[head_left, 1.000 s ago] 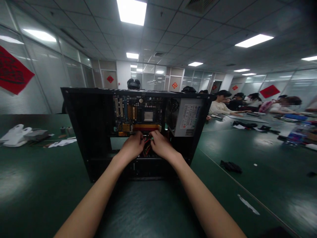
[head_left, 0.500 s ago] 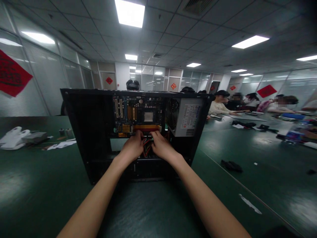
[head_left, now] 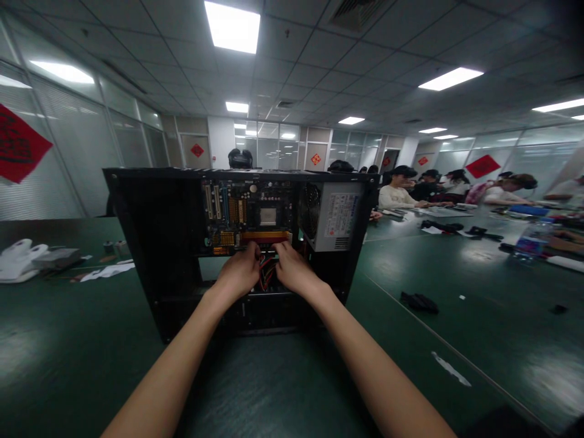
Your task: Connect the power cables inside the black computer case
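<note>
Single head cam, worn by the person at work, approx. eye ht., facing fwd & slightly down over the green table (head_left: 274, 383). Both arms (head_left: 182, 353) enter from btm edge, so L hand (head_left: 239, 271) & R hand (head_left: 294, 267) sit nr. frame ctr. PC case (head_left: 228, 174) is close, filling mid-frame; cam looks str. into its open side, w/ top seen nearly edge-on. Over it, view reaches far wall (head_left: 269, 139), well back; ceiling (head_left: 310, 67) spans the top. V. wide angle: glass partition (head_left: 77, 134) on L, seated people (head_left: 396, 196) farther off on R.
</note>
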`<state>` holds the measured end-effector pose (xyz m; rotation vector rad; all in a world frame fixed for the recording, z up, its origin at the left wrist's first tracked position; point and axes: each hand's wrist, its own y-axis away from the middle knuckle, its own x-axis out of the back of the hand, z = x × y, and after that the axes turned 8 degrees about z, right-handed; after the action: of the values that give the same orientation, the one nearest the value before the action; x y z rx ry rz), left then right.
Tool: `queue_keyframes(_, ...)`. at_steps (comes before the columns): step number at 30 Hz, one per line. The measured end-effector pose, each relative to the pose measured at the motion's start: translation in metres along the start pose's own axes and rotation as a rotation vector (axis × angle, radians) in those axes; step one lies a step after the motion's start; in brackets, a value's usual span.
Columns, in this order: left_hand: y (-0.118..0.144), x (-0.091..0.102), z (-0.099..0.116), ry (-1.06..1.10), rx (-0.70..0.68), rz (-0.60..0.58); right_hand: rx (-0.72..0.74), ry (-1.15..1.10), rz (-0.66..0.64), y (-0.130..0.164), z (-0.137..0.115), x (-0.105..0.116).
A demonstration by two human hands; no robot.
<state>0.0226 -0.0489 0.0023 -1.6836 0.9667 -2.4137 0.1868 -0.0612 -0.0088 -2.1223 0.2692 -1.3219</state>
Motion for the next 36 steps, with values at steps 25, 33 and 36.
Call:
queue_keyframes(25,0.011,0.004,0.008,-0.242,0.077,-0.012,0.140,0.422,0.060,0.061,0.012,0.028)
queue_keyframes(33,0.026,0.016,0.015,-0.187,0.128,0.062,0.270,0.598,0.105,0.099,0.021,0.028)
queue_keyframes(36,0.029,0.020,0.006,-0.131,0.105,0.089,0.281,0.612,0.086,0.097,0.009,0.024)
